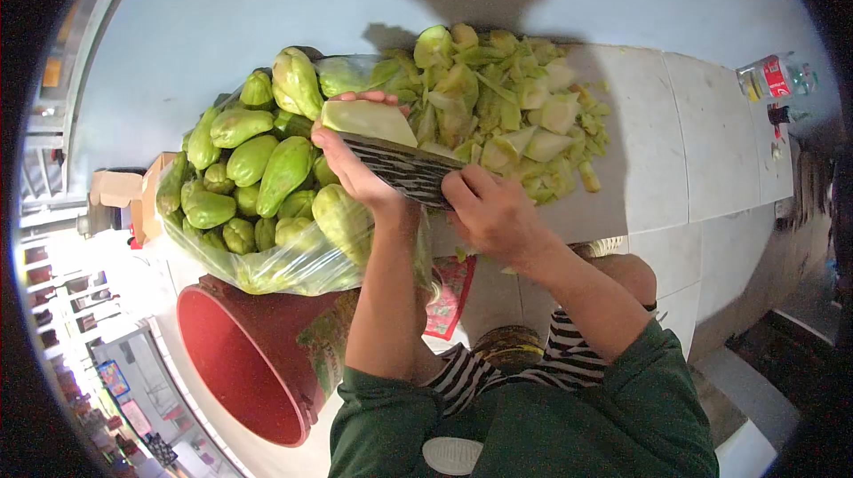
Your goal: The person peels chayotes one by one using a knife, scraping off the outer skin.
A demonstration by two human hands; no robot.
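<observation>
My left hand [360, 174] is wrapped round a pale, peeled chayote [370, 121], its fingertips showing along the far side. A broad knife with a dark, streaked blade [402, 168] lies against the chayote's near edge. My right hand [496, 213] grips the knife at its right end; the handle is hidden in the fist. Left of my hands, whole green chayotes [286, 174] fill a clear plastic bag [267, 272]. Behind the knife, a heap of peels and pale cut chayote pieces [498, 109] spreads over the tiled ledge [653, 171].
An empty-looking red bucket [240, 367] lies tilted below the bag. A plastic bottle with a red label [776, 78] lies at the ledge's far right. A cardboard box [151, 198] stands behind the bag. The wall [240, 7] borders the ledge.
</observation>
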